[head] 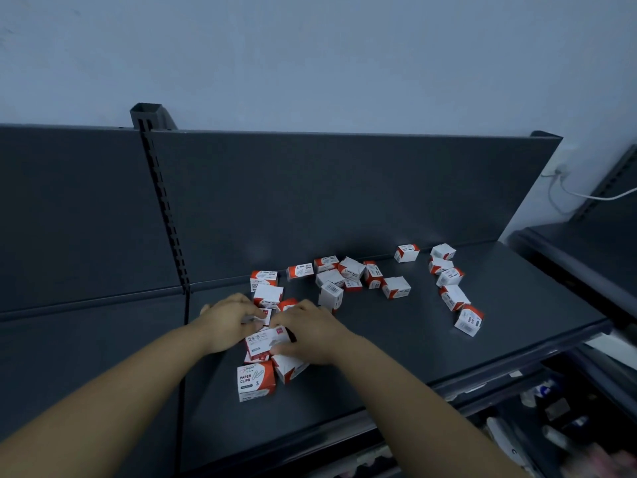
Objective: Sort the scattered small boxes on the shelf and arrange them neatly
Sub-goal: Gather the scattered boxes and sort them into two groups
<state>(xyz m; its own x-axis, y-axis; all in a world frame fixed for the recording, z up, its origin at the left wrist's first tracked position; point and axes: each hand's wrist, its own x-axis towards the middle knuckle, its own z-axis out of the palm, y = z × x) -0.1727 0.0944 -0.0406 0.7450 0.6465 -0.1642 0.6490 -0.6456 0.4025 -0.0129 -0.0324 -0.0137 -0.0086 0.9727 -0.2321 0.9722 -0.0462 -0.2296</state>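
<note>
Several small white-and-red paper clip boxes lie scattered on a dark grey shelf [431, 339]. Both my hands meet over a cluster of them at the shelf's left part. My left hand [229, 320] has curled fingers on a small box [265, 313] near the cluster's middle. My right hand [308, 331] grips a white box with printed digits [263, 341] from its right side. A box marked PAPER CLIPS [256, 380] lies closest to me. A tilted box [289, 369] sits beside it, partly under my right hand. More boxes [348, 274] lie along the back, and a loose line [453, 288] at the right.
The shelf's dark back panel [344, 201] rises behind the boxes, with a slotted upright post [162, 201] at the left. A lower shelf [551, 419] at the bottom right holds other goods. A white cable [586, 196] hangs on the wall to the right.
</note>
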